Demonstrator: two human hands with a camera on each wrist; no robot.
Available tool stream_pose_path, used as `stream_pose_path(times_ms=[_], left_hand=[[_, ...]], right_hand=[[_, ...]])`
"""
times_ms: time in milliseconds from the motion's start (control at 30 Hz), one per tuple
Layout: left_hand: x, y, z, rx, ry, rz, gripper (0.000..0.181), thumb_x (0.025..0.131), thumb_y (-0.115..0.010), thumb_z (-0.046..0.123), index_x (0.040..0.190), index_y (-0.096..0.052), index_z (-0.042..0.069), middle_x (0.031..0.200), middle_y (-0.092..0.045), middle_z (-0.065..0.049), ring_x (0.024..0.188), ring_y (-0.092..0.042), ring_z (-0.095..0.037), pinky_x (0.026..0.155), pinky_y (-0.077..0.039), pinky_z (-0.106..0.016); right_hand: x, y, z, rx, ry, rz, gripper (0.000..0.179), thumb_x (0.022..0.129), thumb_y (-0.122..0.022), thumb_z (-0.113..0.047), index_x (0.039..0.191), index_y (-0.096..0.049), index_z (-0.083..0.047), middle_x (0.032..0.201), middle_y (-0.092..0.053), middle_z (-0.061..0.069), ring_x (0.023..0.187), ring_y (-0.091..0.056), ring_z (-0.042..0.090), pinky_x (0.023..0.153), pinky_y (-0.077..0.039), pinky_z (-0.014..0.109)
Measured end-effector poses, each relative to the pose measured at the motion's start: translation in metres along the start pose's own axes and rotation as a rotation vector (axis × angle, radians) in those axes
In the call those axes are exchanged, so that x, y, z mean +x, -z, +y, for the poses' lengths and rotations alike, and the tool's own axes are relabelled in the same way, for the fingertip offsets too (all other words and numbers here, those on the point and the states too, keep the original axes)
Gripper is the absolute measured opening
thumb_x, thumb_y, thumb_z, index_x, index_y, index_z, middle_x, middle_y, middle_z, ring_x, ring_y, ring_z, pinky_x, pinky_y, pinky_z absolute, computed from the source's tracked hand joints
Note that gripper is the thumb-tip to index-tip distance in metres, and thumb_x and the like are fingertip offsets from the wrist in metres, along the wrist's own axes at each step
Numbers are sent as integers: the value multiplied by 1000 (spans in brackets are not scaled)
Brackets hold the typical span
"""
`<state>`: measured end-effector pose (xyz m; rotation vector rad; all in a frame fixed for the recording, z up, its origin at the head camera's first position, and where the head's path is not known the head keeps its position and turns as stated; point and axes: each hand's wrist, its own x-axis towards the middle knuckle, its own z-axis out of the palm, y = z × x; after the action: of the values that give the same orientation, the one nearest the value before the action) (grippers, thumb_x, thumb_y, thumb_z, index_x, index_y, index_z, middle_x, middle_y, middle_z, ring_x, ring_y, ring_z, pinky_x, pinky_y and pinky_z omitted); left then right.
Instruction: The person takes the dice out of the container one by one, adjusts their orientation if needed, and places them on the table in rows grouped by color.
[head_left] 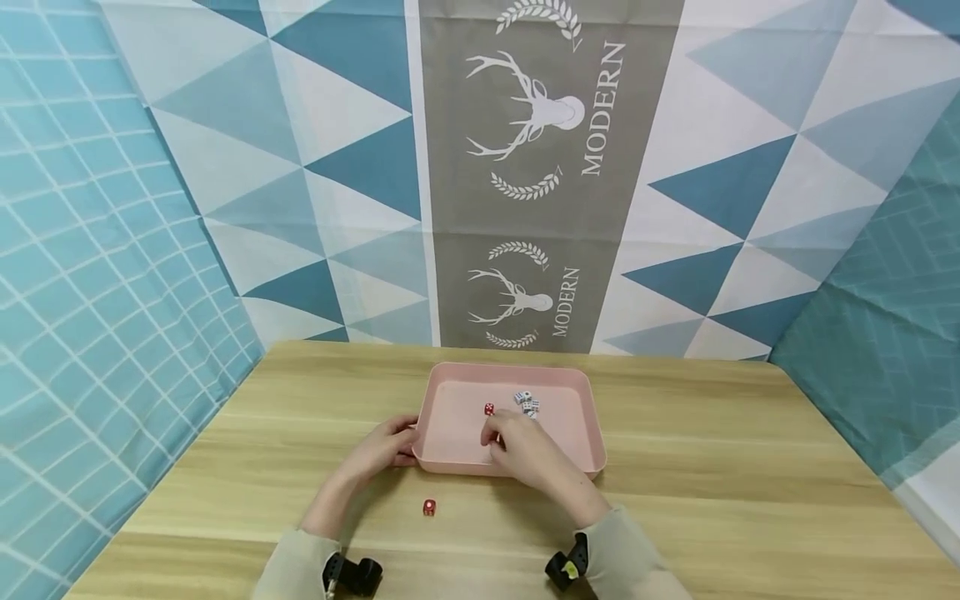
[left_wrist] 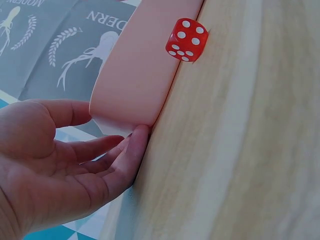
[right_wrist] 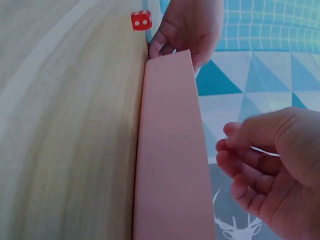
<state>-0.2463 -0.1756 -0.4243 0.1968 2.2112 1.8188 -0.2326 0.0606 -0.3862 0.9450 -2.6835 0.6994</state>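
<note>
A pink tray [head_left: 457, 417] stands on the table, its outer wall close up in both wrist views. My left hand [head_left: 386, 450] grips its left end, thumb at the rim and fingers low on the outside. Over the tray's inside hovers my right hand [head_left: 525, 448], its fingers [right_wrist: 245, 165] loosely bent; I see nothing between them. Just beyond those fingertips lies a red die [head_left: 489, 409]. Several white dice [head_left: 527, 405] are clustered farther right in the tray. Another red die [head_left: 429, 507] sits on the table in front of the tray, and its white pips show in the left wrist view.
The wooden table [head_left: 690, 483] extends on both sides of the tray. Behind it hangs a patterned cloth [head_left: 360, 167] with triangles and deer heads. A blue gridded cloth [head_left: 90, 250] borders the left side, a teal one [head_left: 892, 333] the right.
</note>
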Motion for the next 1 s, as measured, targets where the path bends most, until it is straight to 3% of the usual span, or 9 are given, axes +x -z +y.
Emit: stream_pose_path(times_ms=[167,333,567,867,1000], left_hand=[[0,-2,-2,-8,9,11,44,88,-38,10,126,-27,-10,104,-48,-24,78,-55,-19,72,-50,-33],[1,-1,-3,-4,10,27,42,87,-39,9,124,-31,-9,102,-50,-22,77,-54,-19,70,-50,-32],[2,0,-1,-1,9,0,42,88,-37,9,124,-30,-11,104,-49,-24,79,-54,-19,73,-50,-32],[1,0,-2,-6,11,-6,43,88,-38,9,125,-27,-12,107,-47,-26,81,-54,-21,74,-50,-33],[0,0,-2,-10,11,-7,44,88,-38,9,125,-27,-12,108,-46,-26,81,-54,-21,74,-50,-33]], right_hand=[[-8,-3,9,-70,-70,21,11,75,-56,-13,85,-59,-17,85,-52,-8,71,-49,6,62,-44,20],[-12,-5,16,-104,-71,52,15,77,-56,-17,91,-60,-17,93,-52,-7,80,-49,8,69,-45,26],[-14,-7,19,-87,-80,26,20,79,-57,-19,99,-59,-16,101,-53,-4,93,-49,11,80,-44,30],[-16,-11,22,-53,-87,-56,19,83,-52,-24,99,-59,-16,109,-52,0,98,-49,15,84,-42,33],[-16,-11,23,-42,-94,-53,18,83,-52,-21,98,-60,-16,107,-52,1,98,-49,15,85,-42,33]])
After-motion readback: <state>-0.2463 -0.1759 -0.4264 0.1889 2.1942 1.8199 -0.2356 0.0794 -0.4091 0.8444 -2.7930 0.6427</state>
